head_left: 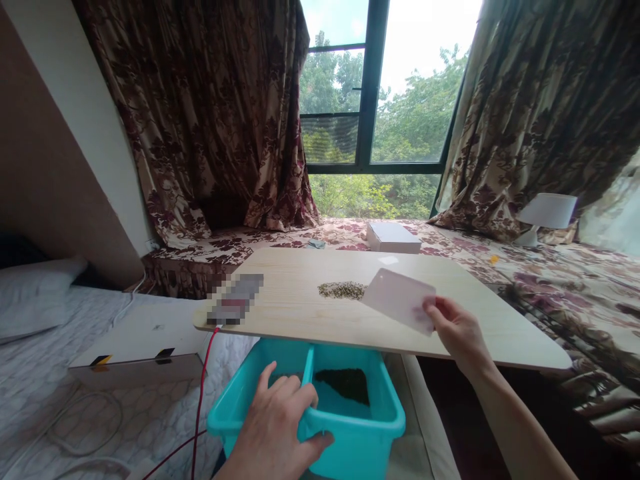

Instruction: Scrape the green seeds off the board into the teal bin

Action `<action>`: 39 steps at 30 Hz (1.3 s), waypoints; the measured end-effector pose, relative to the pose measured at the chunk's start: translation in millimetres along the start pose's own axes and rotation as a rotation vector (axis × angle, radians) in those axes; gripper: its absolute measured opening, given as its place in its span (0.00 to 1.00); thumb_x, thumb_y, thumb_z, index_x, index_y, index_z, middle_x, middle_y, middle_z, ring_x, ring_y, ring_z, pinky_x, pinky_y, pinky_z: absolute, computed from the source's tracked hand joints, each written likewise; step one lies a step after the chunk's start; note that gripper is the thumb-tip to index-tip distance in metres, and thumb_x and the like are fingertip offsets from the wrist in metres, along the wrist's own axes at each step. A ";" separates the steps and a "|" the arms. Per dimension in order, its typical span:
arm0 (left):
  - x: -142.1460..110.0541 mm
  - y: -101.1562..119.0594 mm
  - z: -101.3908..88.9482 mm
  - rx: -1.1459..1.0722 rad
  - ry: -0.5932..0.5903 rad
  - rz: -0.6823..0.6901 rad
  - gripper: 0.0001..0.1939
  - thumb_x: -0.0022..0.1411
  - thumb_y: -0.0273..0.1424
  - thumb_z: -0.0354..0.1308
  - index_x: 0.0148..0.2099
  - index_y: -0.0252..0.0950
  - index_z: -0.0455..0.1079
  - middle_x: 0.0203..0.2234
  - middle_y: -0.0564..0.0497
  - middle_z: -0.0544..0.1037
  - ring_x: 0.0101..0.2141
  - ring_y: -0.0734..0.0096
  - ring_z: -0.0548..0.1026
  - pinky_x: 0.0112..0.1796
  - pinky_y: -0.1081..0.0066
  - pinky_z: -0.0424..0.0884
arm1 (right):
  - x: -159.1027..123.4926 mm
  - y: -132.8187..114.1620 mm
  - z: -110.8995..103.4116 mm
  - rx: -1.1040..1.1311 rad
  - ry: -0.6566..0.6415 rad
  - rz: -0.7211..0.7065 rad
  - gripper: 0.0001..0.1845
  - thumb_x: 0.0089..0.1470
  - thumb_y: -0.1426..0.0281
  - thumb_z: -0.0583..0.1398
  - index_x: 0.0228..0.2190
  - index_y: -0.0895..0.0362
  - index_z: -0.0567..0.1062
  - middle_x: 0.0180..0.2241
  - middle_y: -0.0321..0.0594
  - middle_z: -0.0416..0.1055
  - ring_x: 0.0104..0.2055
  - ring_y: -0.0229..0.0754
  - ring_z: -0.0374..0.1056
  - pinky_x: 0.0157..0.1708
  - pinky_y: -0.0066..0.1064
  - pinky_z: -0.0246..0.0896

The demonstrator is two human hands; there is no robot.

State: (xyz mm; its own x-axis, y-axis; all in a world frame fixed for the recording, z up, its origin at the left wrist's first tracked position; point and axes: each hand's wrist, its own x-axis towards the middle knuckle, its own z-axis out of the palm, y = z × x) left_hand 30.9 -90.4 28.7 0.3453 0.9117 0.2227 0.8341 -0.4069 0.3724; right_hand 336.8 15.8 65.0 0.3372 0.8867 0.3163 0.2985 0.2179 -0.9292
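- Grain heap (340, 290) lies on the pale tabletop (290, 313), beside the translucent sheet (395, 299).
- Right hand (457, 327), I see, pinches this sheet's edge.
- Left hand (280, 413) holds the turquoise tub (365, 447) at near rim.

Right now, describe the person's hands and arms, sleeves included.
The left hand and right hand are bare, no gloves or rings visible on the fingers. The right forearm shows no sleeve, watch or marking; the left forearm is out of frame.

Head cam, worn by me | looking forward and down | turquoise bin (357, 447) close below me, surface (287, 300) beyond, window (374, 120) farthest, top of frame
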 end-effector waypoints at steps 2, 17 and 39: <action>0.9 2.9 6.2 -0.017 -0.010 0.061 0.14 0.47 0.36 0.67 0.33 0.41 0.66 0.28 0.58 0.70 0.34 0.64 0.73 0.55 0.38 0.50 | 10.1 7.9 -11.7 -0.048 0.100 0.002 0.18 0.44 0.61 0.62 0.34 0.60 0.76 0.29 0.47 0.79 0.29 0.45 0.73 0.23 0.30 0.66; 4.6 14.1 15.9 -0.038 0.006 0.116 0.17 0.44 0.40 0.71 0.32 0.41 0.67 0.27 0.58 0.70 0.33 0.64 0.73 0.54 0.38 0.53 | 16.0 26.1 -5.3 -0.111 0.104 -0.017 0.14 0.45 0.61 0.59 0.32 0.58 0.74 0.30 0.46 0.79 0.31 0.46 0.74 0.29 0.34 0.67; 24.7 40.6 23.3 0.016 -0.030 0.176 0.19 0.48 0.46 0.69 0.34 0.41 0.68 0.28 0.55 0.70 0.35 0.64 0.72 0.57 0.41 0.49 | -38.5 -0.5 41.2 -0.013 -0.289 -0.018 0.16 0.48 0.57 0.59 0.30 0.57 0.75 0.26 0.41 0.77 0.27 0.42 0.72 0.22 0.29 0.65</action>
State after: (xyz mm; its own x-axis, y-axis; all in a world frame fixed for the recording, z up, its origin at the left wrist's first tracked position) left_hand 83.4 -83.1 28.4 0.4994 0.8278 0.2557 0.7663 -0.5597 0.3155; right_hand 287.0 -1.6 45.4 0.0643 0.9626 0.2631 0.3138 0.2307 -0.9210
